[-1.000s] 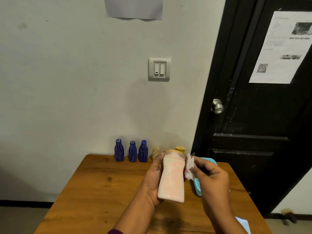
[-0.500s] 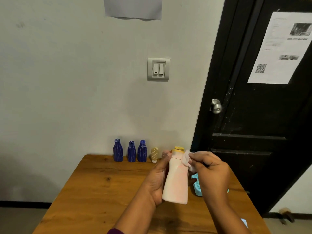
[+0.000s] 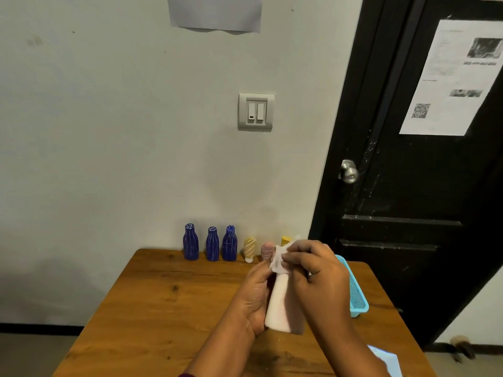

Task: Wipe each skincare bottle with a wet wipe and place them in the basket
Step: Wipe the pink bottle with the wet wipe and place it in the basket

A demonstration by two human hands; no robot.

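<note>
My left hand (image 3: 254,297) grips a pale pink bottle (image 3: 280,306) upright above the wooden table (image 3: 163,308). My right hand (image 3: 317,276) presses a white wet wipe (image 3: 277,261) against the bottle's top, covering its cap. A light blue basket (image 3: 356,297) sits on the table right behind my right hand, partly hidden by it. Three dark blue bottles (image 3: 212,243) stand in a row at the table's back edge. Beside them are a small yellow striped bottle (image 3: 249,249), a pink striped one (image 3: 267,251) and a yellow cap (image 3: 285,240).
A pale blue wipe packet (image 3: 386,359) lies at the table's near right corner. A black door (image 3: 408,170) with a metal knob (image 3: 348,171) stands to the right. The wall with a light switch (image 3: 255,111) is directly behind the table.
My right hand has moved the wipe from the bottle's right side up and over its top. The bottle now sits lower and more hidden between my hands.
</note>
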